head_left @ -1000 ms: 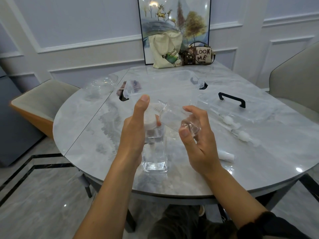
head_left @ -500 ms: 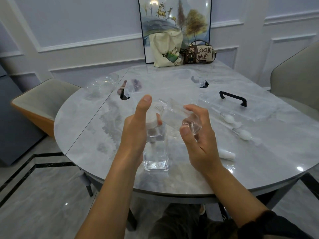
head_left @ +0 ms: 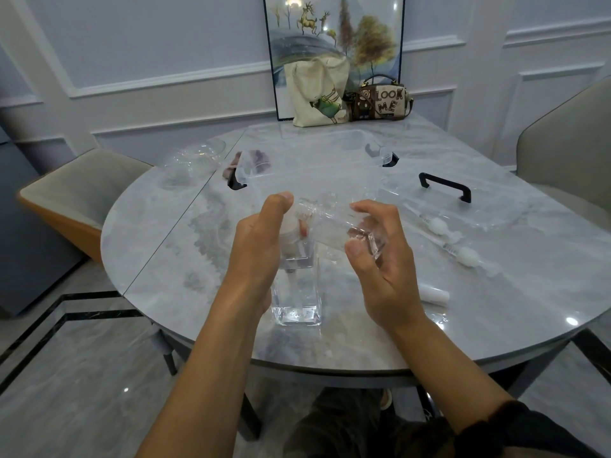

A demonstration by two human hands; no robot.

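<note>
Clear square bottle (head_left: 297,302) stood upright near the table's (head_left: 198,259) front edge, see-through to its base, white pump (head_left: 291,234) on top. Left hand (head_left: 261,246) curled round that white pump, thumb up. Right hand (head_left: 380,269) pinched a small clear bottle (head_left: 334,226), tilted sideways, neck at the pump.

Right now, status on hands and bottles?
Left hand grips standing bottle at its white cap. Right hand holds second bottle tilted, neck toward cap. Nothing between them.

marble table (head_left: 185,246) carries bottle (head_left: 297,302), tub (head_left: 317,160), lid (head_left: 489,209), tote bag (head_left: 317,94).
</note>
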